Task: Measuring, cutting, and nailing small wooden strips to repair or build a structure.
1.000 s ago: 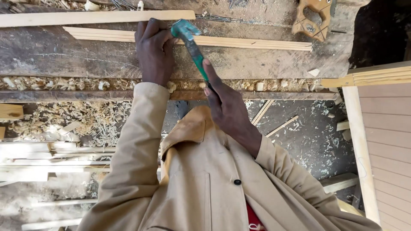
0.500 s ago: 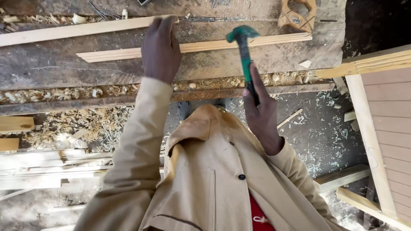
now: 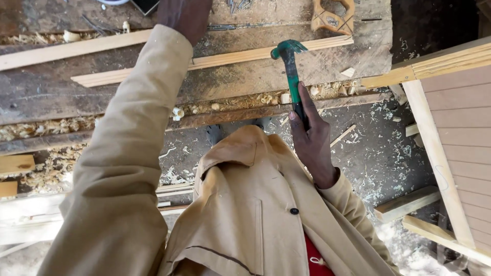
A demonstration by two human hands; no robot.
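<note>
Your right hand is closed tight round the green claw hammer, its head up at 12 o'clock by the thin wood strip on the surface, while your left hand reaches toward the nails, grip hidden.

The left hand is cut off by the top edge, its fingers out of view. The lower grip of the green hammer disappears inside the right hand. A saw handle shows only in part at the top edge, its blade unseen. The tan coat hides the tabletop's near edge and the floor beneath. Small metal pieces at the top edge are too small to identify.
</note>
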